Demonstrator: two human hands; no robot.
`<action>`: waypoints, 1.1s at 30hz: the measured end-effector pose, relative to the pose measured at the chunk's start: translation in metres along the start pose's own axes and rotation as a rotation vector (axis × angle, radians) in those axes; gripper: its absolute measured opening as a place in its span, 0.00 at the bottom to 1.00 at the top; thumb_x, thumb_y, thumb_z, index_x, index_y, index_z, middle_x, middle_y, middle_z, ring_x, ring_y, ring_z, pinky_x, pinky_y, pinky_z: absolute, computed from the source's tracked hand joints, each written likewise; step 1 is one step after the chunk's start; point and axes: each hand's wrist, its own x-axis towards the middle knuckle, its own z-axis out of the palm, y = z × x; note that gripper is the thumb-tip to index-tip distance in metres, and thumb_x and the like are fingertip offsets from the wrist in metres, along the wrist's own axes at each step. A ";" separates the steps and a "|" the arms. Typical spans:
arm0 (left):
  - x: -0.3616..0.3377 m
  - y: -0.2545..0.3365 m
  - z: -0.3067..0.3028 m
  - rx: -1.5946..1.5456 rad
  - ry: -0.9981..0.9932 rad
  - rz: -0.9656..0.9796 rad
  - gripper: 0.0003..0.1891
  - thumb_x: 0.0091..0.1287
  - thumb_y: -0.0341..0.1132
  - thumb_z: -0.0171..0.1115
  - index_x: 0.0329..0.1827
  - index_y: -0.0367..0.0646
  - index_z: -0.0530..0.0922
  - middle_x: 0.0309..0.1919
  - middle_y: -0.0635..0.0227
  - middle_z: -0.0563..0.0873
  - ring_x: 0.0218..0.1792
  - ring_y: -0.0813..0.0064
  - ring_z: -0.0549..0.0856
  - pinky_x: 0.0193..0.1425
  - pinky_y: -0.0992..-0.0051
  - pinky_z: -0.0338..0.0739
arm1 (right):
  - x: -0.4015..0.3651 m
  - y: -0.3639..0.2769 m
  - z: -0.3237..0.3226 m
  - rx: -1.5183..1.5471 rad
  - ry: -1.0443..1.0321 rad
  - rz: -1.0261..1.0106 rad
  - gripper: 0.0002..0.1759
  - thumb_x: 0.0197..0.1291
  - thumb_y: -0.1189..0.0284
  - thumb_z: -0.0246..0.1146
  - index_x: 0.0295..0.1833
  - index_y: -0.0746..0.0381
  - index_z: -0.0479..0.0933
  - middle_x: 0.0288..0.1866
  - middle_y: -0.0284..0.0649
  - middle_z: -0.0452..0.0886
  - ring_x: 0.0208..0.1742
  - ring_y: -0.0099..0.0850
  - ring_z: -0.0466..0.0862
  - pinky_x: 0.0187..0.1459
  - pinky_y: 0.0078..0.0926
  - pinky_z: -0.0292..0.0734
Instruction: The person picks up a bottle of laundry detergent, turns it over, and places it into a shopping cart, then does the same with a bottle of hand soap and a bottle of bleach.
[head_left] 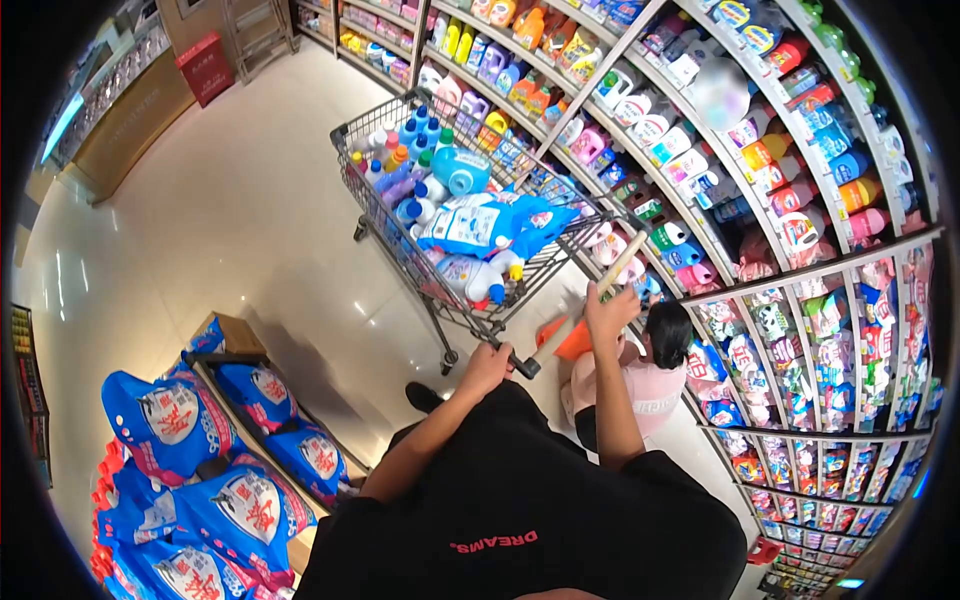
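A wire shopping cart (385,235) stands in front of me, its pale handle bar (558,340) running slantwise near my body. My right hand (608,310) is closed around the middle of that bar. At the bar's near end, by the dark corner joint, my left hand (486,370) is closed on the cart's edge. Inside the cart lie a blue bag of detergent (480,226), a turquoise jug (461,171), a white bottle (466,275) lying on its side, and several upright bottles with coloured caps.
Shelves of detergent bottles (660,140) and bagged goods (830,340) curve along the right. A person in a pink top (650,395) crouches beside the cart handle, near an orange object (566,338). Large blue detergent bags (245,505) are stacked at lower left. A counter (130,130) stands at upper left.
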 end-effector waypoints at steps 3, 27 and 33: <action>-0.003 0.008 -0.005 0.008 -0.035 0.014 0.21 0.71 0.43 0.56 0.33 0.28 0.79 0.25 0.57 0.86 0.22 0.69 0.87 0.29 0.71 0.81 | -0.007 0.017 0.033 0.217 -0.267 0.319 0.35 0.59 0.63 0.71 0.62 0.74 0.65 0.51 0.55 0.79 0.56 0.49 0.78 0.60 0.43 0.71; 0.019 0.039 -0.066 0.090 0.065 -0.054 0.18 0.66 0.43 0.61 0.39 0.32 0.75 0.25 0.64 0.82 0.24 0.74 0.85 0.28 0.75 0.77 | -0.032 -0.022 0.088 0.727 -0.565 0.500 0.30 0.56 0.78 0.64 0.56 0.68 0.52 0.53 0.54 0.78 0.42 0.42 0.85 0.39 0.36 0.81; 0.045 0.040 -0.091 0.064 0.100 0.000 0.19 0.66 0.42 0.61 0.39 0.29 0.74 0.26 0.62 0.82 0.24 0.72 0.83 0.30 0.72 0.77 | -0.020 -0.070 0.076 0.749 -0.568 0.510 0.31 0.56 0.75 0.63 0.57 0.70 0.51 0.52 0.58 0.77 0.45 0.49 0.85 0.48 0.41 0.80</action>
